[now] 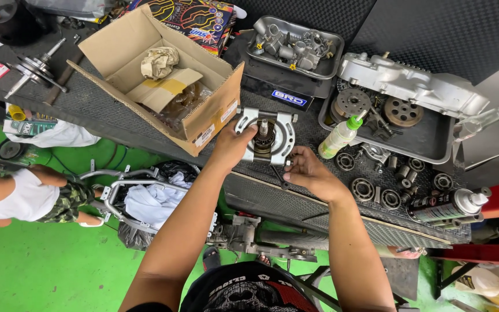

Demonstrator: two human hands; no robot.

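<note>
A silver bearing-splitter tool (278, 124) with a dark round part and shaft clamped in its middle lies on the black workbench mat (272, 196). My left hand (233, 144) grips its left side, thumb against the round centre. My right hand (307, 170) holds the tool's lower right corner, fingers pinched at a bolt there.
An open cardboard box (163, 75) sits to the left. A green-capped squeeze bottle (340, 136), loose bearings (363, 189), a spray can (446, 207) and metal trays of engine parts (295, 46) lie right and behind. A person in a white shirt (18, 196) crouches on the green floor at left.
</note>
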